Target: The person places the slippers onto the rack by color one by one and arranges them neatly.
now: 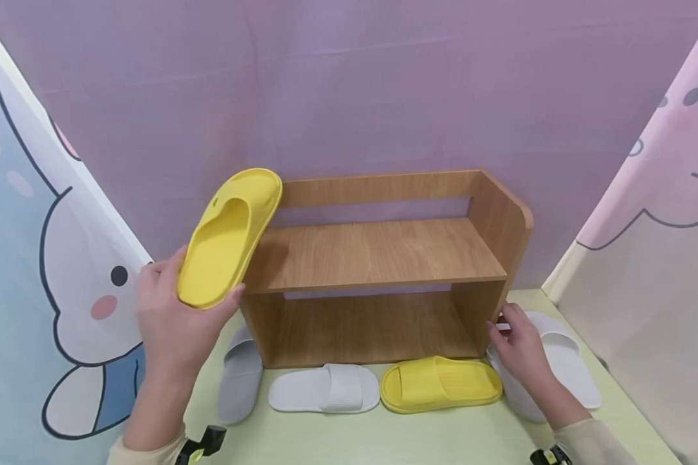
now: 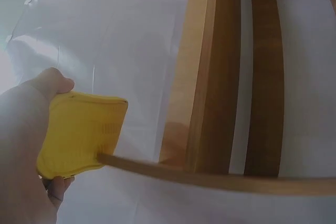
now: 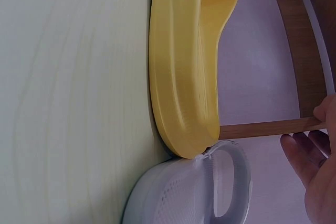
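My left hand (image 1: 177,316) grips a yellow slipper (image 1: 215,258) by its heel end, thumb on one side and fingers on the other. The slipper is tilted, toe up, in front of the left end of a two-tier wooden shoe rack (image 1: 372,255). In the left wrist view, the slipper's sole (image 2: 84,135) faces the camera, and the rack's side panel edge overlaps it. My right hand (image 1: 520,349) pinches the front edge of the rack's right side panel (image 3: 268,128), thumb on one face and fingers on the other.
Before the rack lie a white slipper (image 1: 302,391) and another yellow slipper (image 1: 442,384). A grey slipper (image 1: 238,381) lies left of it. Right of it, partly behind my right hand, are a white slipper (image 1: 570,361) and a greyish one (image 1: 520,400). A purple backdrop (image 1: 372,90) stands behind.
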Demonstrator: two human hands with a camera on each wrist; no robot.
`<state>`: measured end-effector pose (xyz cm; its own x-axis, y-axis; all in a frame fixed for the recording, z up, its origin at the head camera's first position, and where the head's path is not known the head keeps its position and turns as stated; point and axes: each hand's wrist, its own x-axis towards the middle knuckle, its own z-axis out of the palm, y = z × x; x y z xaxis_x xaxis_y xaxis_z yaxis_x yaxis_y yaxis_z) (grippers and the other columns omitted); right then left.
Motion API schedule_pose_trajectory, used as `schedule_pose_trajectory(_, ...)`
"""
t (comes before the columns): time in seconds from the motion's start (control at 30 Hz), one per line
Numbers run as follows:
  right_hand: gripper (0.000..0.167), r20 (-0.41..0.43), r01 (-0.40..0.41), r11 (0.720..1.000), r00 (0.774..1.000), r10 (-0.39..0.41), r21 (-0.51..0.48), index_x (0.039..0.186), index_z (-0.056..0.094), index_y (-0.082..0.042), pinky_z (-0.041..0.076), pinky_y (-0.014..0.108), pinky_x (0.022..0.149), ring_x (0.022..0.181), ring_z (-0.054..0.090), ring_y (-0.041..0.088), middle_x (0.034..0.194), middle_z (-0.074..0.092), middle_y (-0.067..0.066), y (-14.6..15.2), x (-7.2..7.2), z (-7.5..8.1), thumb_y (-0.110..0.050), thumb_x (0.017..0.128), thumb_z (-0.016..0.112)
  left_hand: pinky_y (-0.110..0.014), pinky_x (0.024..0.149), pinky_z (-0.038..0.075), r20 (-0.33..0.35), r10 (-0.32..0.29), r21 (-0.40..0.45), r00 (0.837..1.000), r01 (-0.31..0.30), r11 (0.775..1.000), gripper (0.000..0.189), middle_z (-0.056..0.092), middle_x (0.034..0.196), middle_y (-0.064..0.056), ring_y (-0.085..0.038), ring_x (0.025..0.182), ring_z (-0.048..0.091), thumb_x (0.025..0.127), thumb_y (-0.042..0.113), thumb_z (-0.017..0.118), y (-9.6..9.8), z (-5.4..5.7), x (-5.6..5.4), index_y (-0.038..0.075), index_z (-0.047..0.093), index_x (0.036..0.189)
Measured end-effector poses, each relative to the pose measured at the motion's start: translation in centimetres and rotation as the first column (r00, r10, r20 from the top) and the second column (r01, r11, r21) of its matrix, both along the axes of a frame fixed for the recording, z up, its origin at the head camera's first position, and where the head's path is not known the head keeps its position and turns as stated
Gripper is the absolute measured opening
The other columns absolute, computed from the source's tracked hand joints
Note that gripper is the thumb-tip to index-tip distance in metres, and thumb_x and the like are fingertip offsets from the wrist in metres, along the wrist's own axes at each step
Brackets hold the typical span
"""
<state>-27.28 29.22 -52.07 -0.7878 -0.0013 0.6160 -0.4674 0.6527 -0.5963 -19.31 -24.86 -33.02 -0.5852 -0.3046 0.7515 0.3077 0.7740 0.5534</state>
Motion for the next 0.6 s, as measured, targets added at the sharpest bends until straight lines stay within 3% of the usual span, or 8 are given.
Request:
schedule_pose_trajectory(0.4, 0.045, 0.005, -0.009, 1.0, 1.0, 0.009, -0.012, 0.138, 0.066, 0.002, 0.055, 0.005, 0.077, 0.099, 0.074, 0.044, 0.12, 0.066, 0.018, 0.1, -0.1, -0.3, 0.013, 0.096, 0.073, -0.045, 0.085, 0.049, 0.017, -0.035, -0.011, 0.999, 0.035, 0.999, 0.09, 0.054, 0.133, -0.019, -0.028, 0.123, 0.051, 0.077, 0.036, 0.097, 2.7, -0.4, -0.9, 0.009, 0.061, 0.155)
schedule_pose_trajectory(0.6, 0.045, 0.017, -0.002, 1.0, 1.0, 0.002, -0.003, 0.139, 0.066, 0.001, 0.057, 0.008, 0.077, 0.1, 0.074, 0.043, 0.121, 0.065, 0.017, 0.1, 0.0, -0.1, 0.012, 0.096, 0.073, -0.046, 0.087, 0.054, 0.062, -0.04, 0.012, 0.997, 0.039, 0.999, 0.091, 0.055, 0.134, -0.015, -0.027, 0.124, 0.05, 0.079, 0.044, 0.097, 3.9, -0.8, -1.5, 0.011, 0.061, 0.156)
